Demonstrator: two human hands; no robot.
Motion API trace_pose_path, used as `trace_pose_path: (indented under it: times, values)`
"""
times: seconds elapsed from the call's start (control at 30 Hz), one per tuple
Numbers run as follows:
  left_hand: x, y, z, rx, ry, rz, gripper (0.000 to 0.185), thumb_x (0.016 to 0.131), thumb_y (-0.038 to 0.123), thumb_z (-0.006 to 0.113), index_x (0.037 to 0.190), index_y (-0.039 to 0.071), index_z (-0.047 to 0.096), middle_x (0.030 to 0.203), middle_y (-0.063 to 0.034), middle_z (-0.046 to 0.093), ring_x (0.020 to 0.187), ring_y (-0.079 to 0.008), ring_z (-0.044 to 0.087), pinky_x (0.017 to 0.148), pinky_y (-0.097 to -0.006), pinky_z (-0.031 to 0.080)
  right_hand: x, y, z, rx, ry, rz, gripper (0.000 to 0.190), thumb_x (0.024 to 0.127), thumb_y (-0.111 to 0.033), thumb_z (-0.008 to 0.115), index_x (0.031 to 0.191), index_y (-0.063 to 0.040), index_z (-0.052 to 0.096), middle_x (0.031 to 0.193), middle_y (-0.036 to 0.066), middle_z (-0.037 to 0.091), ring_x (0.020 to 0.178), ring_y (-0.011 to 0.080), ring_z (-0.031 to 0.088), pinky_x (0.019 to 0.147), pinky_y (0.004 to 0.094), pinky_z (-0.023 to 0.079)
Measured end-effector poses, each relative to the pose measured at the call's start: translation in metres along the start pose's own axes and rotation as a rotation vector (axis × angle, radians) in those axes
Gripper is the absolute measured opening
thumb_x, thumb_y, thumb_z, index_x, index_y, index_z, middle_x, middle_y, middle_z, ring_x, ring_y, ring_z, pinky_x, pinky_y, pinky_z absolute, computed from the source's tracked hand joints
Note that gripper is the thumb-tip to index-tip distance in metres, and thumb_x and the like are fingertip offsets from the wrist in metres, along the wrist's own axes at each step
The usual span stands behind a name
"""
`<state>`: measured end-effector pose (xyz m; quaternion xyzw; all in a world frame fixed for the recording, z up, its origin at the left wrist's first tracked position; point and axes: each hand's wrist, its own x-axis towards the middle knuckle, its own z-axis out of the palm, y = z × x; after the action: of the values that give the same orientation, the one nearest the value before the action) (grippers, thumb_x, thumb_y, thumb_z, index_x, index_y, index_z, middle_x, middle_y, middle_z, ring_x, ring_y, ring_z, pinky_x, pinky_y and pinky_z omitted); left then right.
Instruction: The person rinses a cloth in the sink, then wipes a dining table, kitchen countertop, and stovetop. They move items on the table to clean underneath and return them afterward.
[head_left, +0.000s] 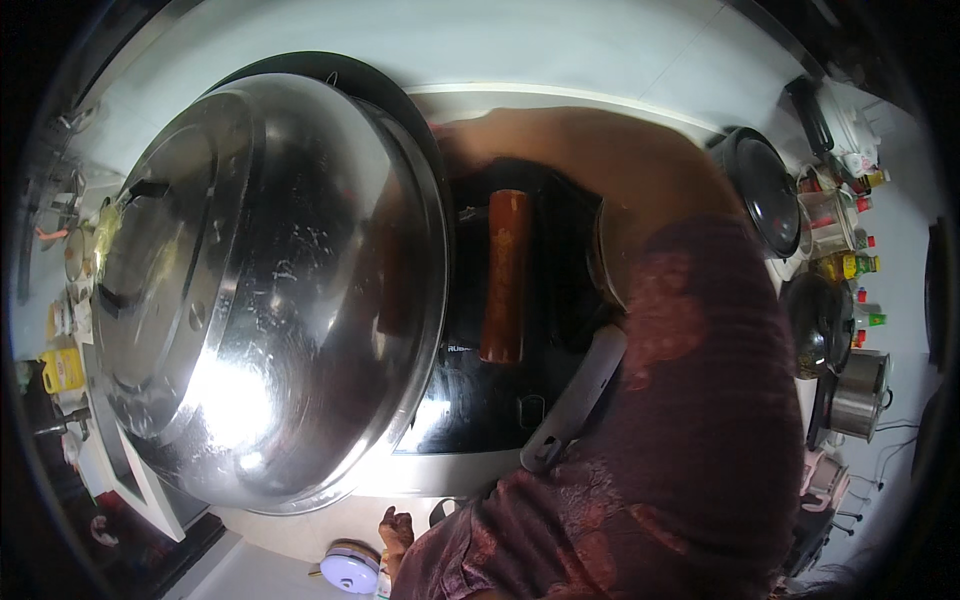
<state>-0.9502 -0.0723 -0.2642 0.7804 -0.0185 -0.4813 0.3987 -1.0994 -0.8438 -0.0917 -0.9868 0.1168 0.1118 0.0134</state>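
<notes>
A large domed stainless steel lid (322, 247) fills the left half of the view, its handle (142, 191) on the far side. Behind it shows the dark rim of a wok (315, 64). My right arm (585, 146), bare below a maroon sleeve (705, 352), reaches across the stove to the wok's rim. There the right hand is blurred and mostly hidden, so its grip does not show. My left hand is out of view. A brown wooden handle (506, 277) lies over the black glass hob (480, 420). The grey handle (577, 405) of a pan juts out beside my sleeve.
At right stand a black lidded pot (761, 191), a steel pot (859, 394), several bottles (862, 266) and some cables. A yellow jug (64, 371) and a tap (64, 424) are at far left. Below are a lilac-lidded pot (349, 570) and a knobbly brown thing (396, 529).
</notes>
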Motion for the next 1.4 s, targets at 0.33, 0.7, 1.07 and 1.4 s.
trace_pose_path:
  times: [0.33,0.7,1.07,1.4]
  values:
    - [-0.006,0.025,0.026,0.307,0.048,0.167,0.03,0.079,0.003,0.053,0.105,-0.013,0.054,0.059,-0.0025,0.051,0.055,-0.0086,0.044,0.05,-0.0244,0.038,-0.176,0.059,0.02,0.476,-0.773,0.657,0.053,0.087,-0.031,0.05,0.135,-0.013,0.035,0.124,0.014,0.049,0.102,0.026,0.049,0.082,0.0472,0.043]
    - [-0.009,-0.019,0.016,0.487,0.019,0.307,0.034,0.082,0.004,0.051,0.112,-0.014,0.052,0.066,-0.0063,0.057,0.061,-0.0113,0.051,0.053,-0.025,0.043,-0.062,-0.037,0.007,0.065,-0.621,0.284,0.048,0.085,-0.026,0.05,0.126,-0.003,0.042,0.125,0.019,0.044,0.109,0.0303,0.047,0.093,0.0443,0.039]
    - [-0.002,0.008,-0.029,0.406,-0.069,0.234,0.04,0.081,0.003,0.054,0.118,-0.013,0.049,0.071,-0.0028,0.057,0.065,-0.0099,0.049,0.059,-0.0226,0.042,-0.077,-0.182,0.006,0.127,-0.624,0.371,0.056,0.082,-0.017,0.05,0.131,0.003,0.033,0.133,0.027,0.029,0.118,0.0401,0.036,0.094,0.052,0.034]
    - [0.035,0.003,-0.185,0.407,0.016,0.246,0.043,0.074,-0.002,0.051,0.114,-0.018,0.048,0.054,-0.004,0.049,0.049,-0.0082,0.042,0.044,-0.0251,0.036,-0.096,-0.349,0.001,0.22,-0.534,0.655,0.064,0.079,-0.008,0.05,0.135,0.007,0.024,0.141,0.034,0.015,0.127,0.049,0.026,0.095,0.0591,0.03]
